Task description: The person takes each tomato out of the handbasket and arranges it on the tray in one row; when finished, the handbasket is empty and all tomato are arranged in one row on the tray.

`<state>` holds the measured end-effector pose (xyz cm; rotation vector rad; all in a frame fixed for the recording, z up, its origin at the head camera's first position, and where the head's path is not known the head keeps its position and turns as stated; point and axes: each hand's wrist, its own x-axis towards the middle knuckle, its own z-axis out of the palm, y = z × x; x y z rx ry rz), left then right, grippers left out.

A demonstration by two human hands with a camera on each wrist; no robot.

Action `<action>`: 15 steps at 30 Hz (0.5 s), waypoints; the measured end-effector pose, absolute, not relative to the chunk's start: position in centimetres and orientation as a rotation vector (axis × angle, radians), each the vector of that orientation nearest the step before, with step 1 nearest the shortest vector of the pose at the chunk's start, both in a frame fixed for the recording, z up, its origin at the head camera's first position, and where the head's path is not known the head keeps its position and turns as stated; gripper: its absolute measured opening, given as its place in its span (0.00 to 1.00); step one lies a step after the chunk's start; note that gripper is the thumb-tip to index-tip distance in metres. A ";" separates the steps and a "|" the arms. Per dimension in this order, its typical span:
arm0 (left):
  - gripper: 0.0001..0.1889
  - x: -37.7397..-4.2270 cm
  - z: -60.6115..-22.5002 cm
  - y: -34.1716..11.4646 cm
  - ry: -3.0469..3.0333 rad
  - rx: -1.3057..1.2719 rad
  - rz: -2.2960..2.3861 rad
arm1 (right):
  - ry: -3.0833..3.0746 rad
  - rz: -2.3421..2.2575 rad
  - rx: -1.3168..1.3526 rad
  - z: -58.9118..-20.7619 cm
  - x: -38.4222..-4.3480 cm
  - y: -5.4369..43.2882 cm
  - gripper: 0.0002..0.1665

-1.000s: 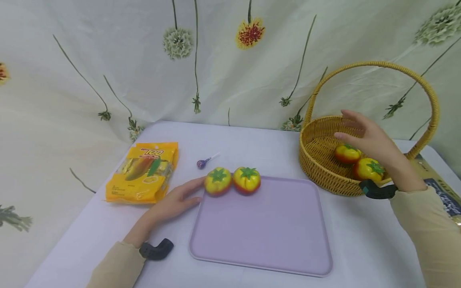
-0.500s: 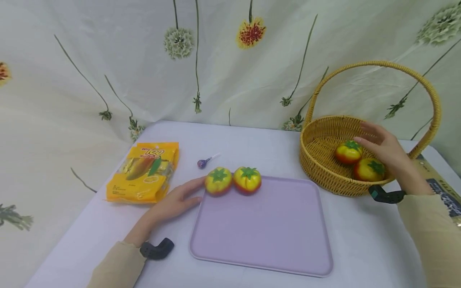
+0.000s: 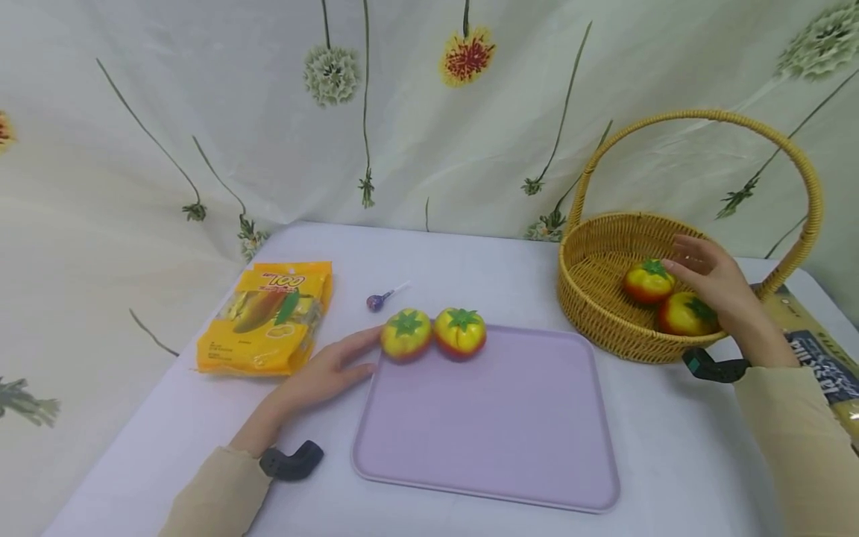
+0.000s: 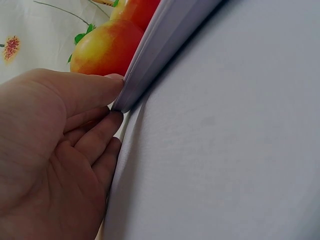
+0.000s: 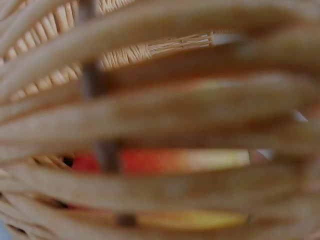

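Lying in the right part of the wicker basket (image 3: 590,322), a rear fruit (image 3: 648,283) and a front fruit (image 3: 681,316) seem to touch each other. Two more are on the lilac tray (image 3: 496,432): a left tray fruit (image 3: 406,337) at its far left corner and a right tray fruit (image 3: 460,334) just beside it.

In my judgement, these round fruits could roll if something knocks them. The left tray fruit is the most at risk, because it sits at the very edge, and a push on the tray may tip it over the low rim. Also, the right hand (image 3: 718,282) is under the tall handle (image 3: 698,115), so a careless lift may catch it and pull the basket.

The right hand is half spread, with curved fingers and the thumb near the top of the rear fruit; it does not appear to grip. Whether it touches, I cannot tell, since weave fills the right wrist view. The left hand (image 3: 327,374) has its thumb spread away from rather straight fingers, and it touches the tray's edge.

Farther out on the table (image 3: 483,280) are a lollipop (image 3: 376,302), a yellow bag (image 3: 262,321) and, beyond the right arm, a packet (image 3: 822,347).
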<state>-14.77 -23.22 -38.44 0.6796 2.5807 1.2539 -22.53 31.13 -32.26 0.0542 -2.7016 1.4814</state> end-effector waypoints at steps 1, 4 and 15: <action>0.28 -14.8 -38.5 -23.2 2.581 0.679 1.254 | -2.715 1.469 0.054 -32.2 -22.5 31.1 0.45; 0.28 -14.7 -38.5 -23.3 2.584 0.677 1.249 | -2.760 1.447 0.058 -32.2 -22.7 31.1 0.46; 0.28 -14.9 -38.7 -23.4 2.588 0.703 1.238 | -2.855 1.430 0.104 -32.1 -22.8 30.9 0.46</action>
